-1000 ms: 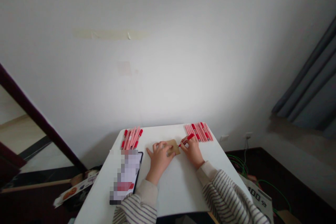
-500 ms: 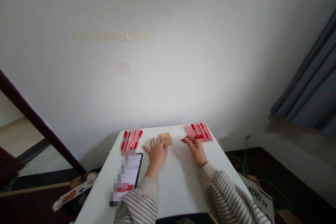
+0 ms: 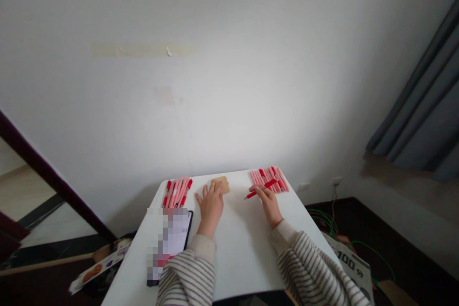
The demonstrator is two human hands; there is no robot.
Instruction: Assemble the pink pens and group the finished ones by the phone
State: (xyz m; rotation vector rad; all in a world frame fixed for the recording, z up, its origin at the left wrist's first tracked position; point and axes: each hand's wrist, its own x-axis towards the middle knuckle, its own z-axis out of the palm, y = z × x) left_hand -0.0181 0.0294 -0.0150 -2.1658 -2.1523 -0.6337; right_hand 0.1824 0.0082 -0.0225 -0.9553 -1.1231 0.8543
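Farther from the right hand (image 3: 266, 201) than in the earlier frame, the small brown card (image 3: 224, 183) now lies under and just beyond the left hand's (image 3: 211, 204) fingertips. Those fingers spread wide and flat, probably so light pressure steadies the card without gripping it. Right thumb and fingers pinch a red pen (image 3: 252, 194) around its barrel, its tip slanting toward the left hand; held this way, the point seems free to work. Pink-and-red pens lie outside both sets of fingers: a bunch (image 3: 177, 191) left, a row (image 3: 268, 178) right, apparently aligned for easy reach. A phone (image 3: 179, 234) rests left of the left wrist.
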